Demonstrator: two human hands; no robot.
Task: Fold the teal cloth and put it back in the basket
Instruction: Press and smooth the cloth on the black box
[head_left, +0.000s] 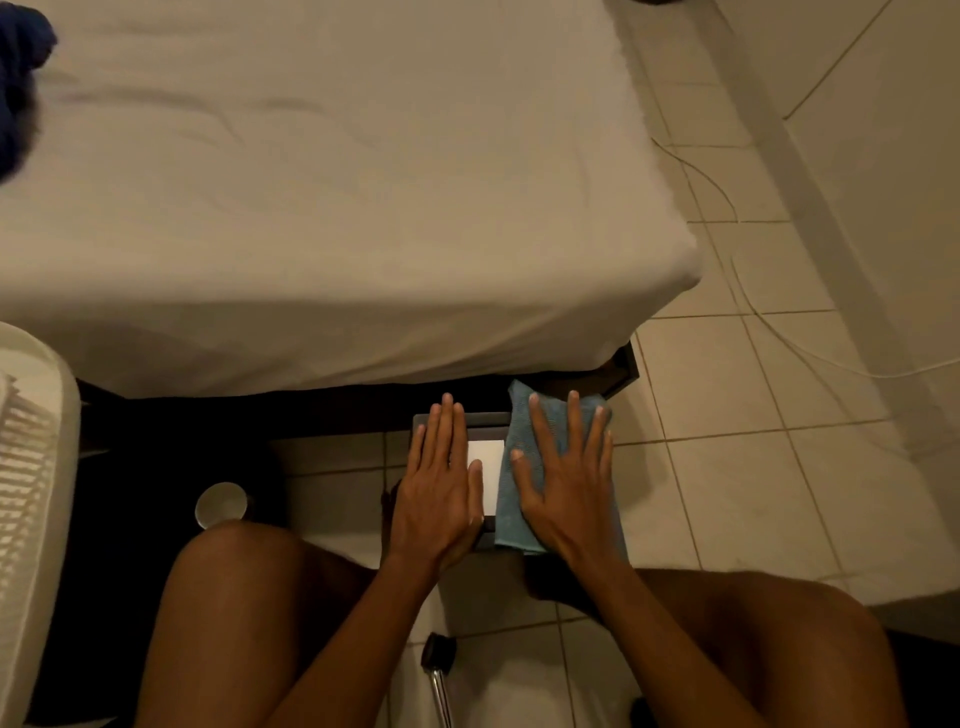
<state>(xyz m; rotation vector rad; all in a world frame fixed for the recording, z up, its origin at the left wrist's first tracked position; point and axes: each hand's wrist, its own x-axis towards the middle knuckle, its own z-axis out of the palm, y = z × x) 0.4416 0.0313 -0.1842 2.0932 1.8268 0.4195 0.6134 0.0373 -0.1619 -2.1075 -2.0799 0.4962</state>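
Note:
The teal cloth lies as a narrow folded strip over the right part of a small dark stand in front of me, by the foot of the bed. My right hand presses flat on the cloth with fingers spread and straight. My left hand lies flat beside it on the stand's top, fingers straight, next to a white rectangle. A white slatted basket stands at the left edge, partly out of frame.
A bed with a beige sheet fills the upper view; dark blue fabric sits at its far left. A white cup stands on the floor near my left knee. A chair caster and metal leg lie between my knees. A thin cable runs over the tiled floor.

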